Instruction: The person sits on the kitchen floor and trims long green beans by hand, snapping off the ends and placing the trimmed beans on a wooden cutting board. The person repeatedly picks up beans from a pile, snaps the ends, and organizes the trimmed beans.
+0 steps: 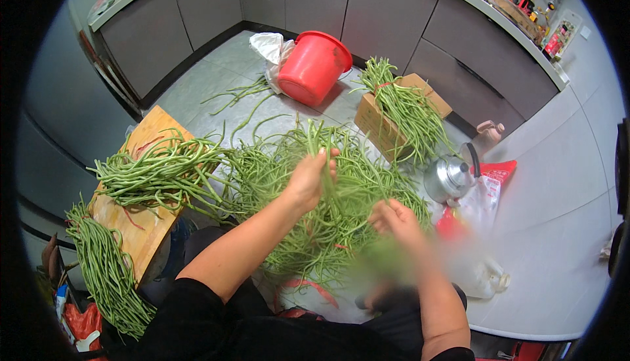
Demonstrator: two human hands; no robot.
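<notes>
My left hand (310, 179) is closed around a small bunch of long green beans (314, 139), held above a large loose pile of long beans (275, 223) on the floor. Lower and to the right, my right hand (393, 218) has bent fingers close to some bean strands at the pile's right side. Blur hides whether it grips one. On a wooden board (152, 238) at my left lies a loose heap of long beans (152, 171). A neater bundle of long beans (101, 267) hangs over the board's near-left edge.
Ahead, a red bucket (315, 68) leans tilted by a white plastic bag (269, 48). Another tied bean bundle (401, 110) rests on a cardboard box (376, 124). To the right are a metal kettle (445, 179) and a plastic jug (480, 280). Red strips (315, 287) lie near my feet.
</notes>
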